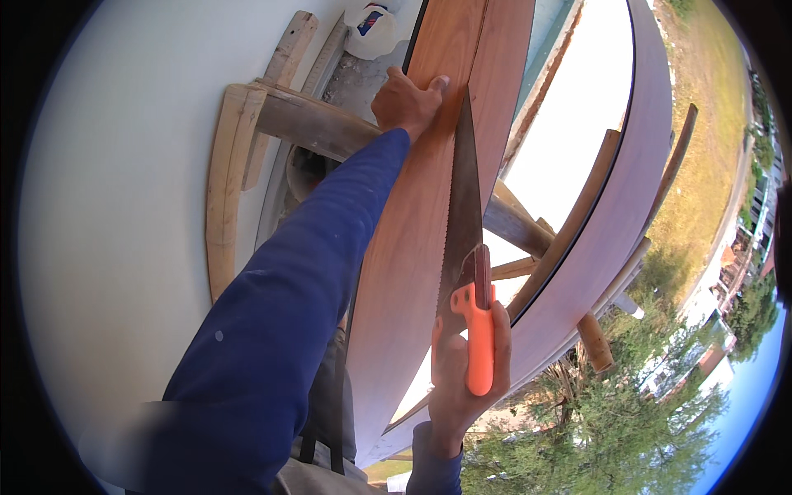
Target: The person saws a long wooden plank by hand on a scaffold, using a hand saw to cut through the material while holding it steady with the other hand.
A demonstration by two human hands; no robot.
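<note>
A long reddish-brown wood-grain board (404,264) runs away from me, with a narrow cut line along its far part. My left hand (410,103) grips its left edge, the thumb on top and the other fingers partly hidden. My right hand (456,396) is wrapped round the orange handle of a handsaw (467,181). The saw's long grey blade points away from me along the board, its tip at the near end of the cut line and its toothed edge facing left. Whether the teeth sit in the cut, I cannot tell.
Round wooden poles (313,124) of a rough trestle pass under the board, with an upright timber (233,157) at the left. Beside the pale wall (107,206) stands a white bucket (371,35). A second long board (639,157) lies at the right, with trees (594,429) beyond.
</note>
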